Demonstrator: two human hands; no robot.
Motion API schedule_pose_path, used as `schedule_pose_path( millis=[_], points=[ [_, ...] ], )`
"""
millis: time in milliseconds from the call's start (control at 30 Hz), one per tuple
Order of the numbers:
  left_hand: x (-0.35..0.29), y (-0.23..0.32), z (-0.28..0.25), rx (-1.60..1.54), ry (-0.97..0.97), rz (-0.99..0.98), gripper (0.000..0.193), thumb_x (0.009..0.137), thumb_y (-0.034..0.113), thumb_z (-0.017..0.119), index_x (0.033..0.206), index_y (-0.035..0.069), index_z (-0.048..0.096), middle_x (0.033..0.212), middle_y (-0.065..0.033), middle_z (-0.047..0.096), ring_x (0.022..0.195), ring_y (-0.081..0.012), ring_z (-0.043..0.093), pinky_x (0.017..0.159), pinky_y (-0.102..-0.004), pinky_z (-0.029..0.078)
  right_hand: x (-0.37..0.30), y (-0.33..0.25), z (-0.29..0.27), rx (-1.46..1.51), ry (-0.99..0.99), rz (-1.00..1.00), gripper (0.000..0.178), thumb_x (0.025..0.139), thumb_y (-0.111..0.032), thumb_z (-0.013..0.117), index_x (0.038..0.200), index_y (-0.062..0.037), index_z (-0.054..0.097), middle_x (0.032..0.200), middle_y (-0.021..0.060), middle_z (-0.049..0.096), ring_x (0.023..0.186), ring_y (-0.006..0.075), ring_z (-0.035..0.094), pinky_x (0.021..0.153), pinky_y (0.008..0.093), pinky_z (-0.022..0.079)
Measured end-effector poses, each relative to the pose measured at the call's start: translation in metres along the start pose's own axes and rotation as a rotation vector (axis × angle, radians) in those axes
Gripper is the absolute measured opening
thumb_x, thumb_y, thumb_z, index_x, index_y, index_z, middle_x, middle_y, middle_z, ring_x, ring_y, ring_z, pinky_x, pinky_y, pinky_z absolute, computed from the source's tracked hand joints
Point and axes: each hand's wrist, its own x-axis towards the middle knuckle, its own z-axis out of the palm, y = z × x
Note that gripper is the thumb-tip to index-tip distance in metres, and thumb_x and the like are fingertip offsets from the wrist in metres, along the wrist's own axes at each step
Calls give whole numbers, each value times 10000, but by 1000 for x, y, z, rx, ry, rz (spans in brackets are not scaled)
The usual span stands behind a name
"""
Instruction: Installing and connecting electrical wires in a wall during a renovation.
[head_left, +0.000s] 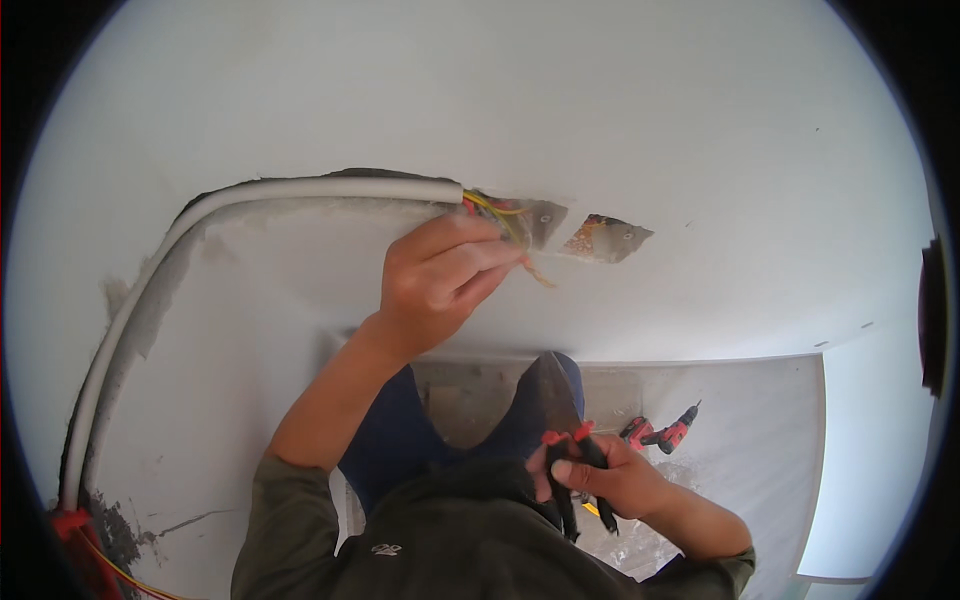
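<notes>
At the right-hand end of the white conduit (330,188), the left hand (440,272) pinches the yellow-green wires (486,203) emerging from it. Below the conduit, the right hand (618,478) grips a black-handled, pliers-like tool (562,405). Right of the conduit is a ragged wall opening (612,240); well below the same conduit's end, a red drill (677,431) lies on the floor (740,470).

The thin yellow-green wires (490,206) looked plastic-coated; the long grey-bladed tool with black-and-red handles (558,395) looked metal with plastic grips; the curved white conduit (300,187) was smooth, matt plastic; the broad white wall (620,100) was matt, its jagged grey groove (150,312) rough
</notes>
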Motion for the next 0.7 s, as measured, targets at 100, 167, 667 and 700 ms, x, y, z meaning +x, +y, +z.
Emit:
schedule_pose_path(
  millis=[100, 167, 667, 700],
  points=[
    [1, -3, -2, 5, -15, 23, 236, 652, -49, 797, 843, 54, 702, 824, -55, 641, 698, -211, 624, 574, -305, 503, 0, -22, 1, -314, 12, 6, 333, 1005, -278, 545, 1204, -17, 602, 965, 2, 669, 945, 79, 562, 858, 243, 430],
    [1, -1, -3, -6, -39, 30, 236, 656, -49, 794, 847, 55, 704, 824, -55, 638, 698, -206, 623, 574, -303, 501, 3, -34, 5, -375, 29, -38, 336, 1005, -278, 544, 1205, -14, 601, 964, 5, 669, 958, 85, 562, 875, 247, 427],
    [2, -5, -8, -6, -97, 37, 246, 645, -53, 793, 848, 57, 708, 827, -53, 639, 706, -209, 620, 595, -305, 505, 23, -79, 15, -237, 16, 39, 477, 999, -339, 529, 1305, 24, 484, 1064, 129, 672, 707, 106, 506, 679, 249, 431],
    [2, -6, -8, -6, -97, 38, 246, 645, -53, 793, 848, 57, 708, 827, -53, 639, 706, -209, 620, 595, -305, 505, 22, -80, 14, -228, 34, 49, 477, 1001, -338, 525, 1304, 27, 482, 1051, 128, 671, 733, 124, 538, 702, 261, 447]
  ],
)
